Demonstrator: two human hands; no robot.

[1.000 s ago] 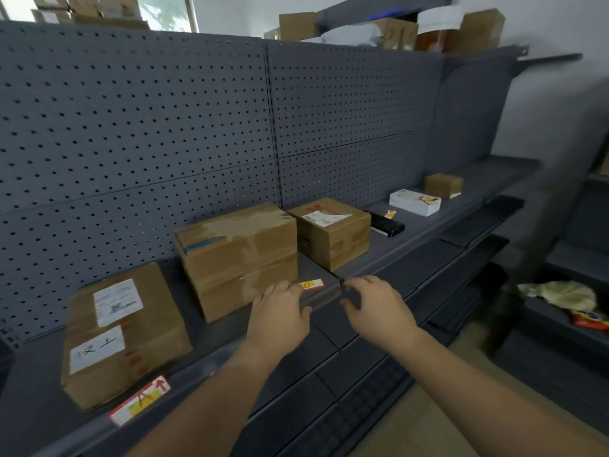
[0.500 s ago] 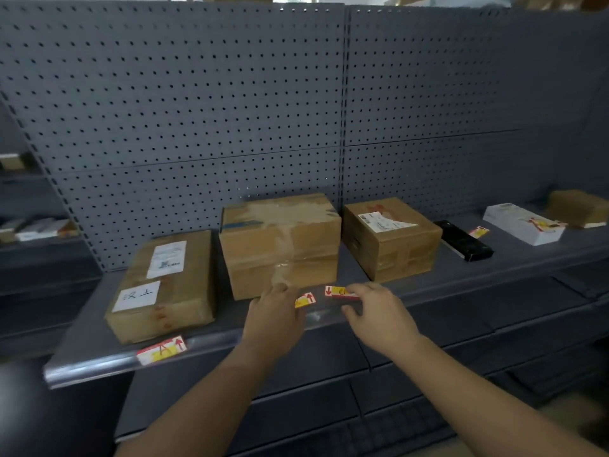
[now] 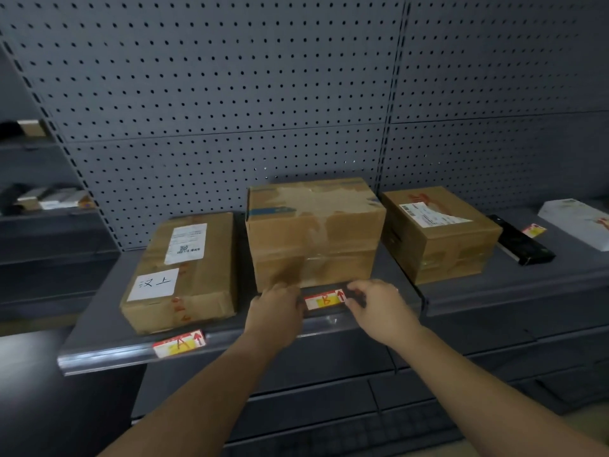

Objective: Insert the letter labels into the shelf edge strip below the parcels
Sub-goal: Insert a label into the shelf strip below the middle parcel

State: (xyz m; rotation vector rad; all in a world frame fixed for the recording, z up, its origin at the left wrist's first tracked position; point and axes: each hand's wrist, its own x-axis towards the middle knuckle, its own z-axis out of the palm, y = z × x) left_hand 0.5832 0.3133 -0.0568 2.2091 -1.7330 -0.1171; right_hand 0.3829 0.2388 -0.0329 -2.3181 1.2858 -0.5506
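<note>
Three brown parcels stand on the grey shelf: a flat left parcel, a taller middle parcel and a right parcel. A label marked A sits in the clear edge strip below the left parcel. A second label marked B, white with yellow and a red arrow, lies just below the middle parcel. My left hand pinches its left end and my right hand pinches its right end.
A black flat item, another small label and a white box lie further right on the shelf. Grey pegboard backs the shelf. Lower shelves sit below, and a side shelf with items is at left.
The view has swung left and closer to the shelf. Both hands have come together on the one label, held flat in front of the middle parcel.
</note>
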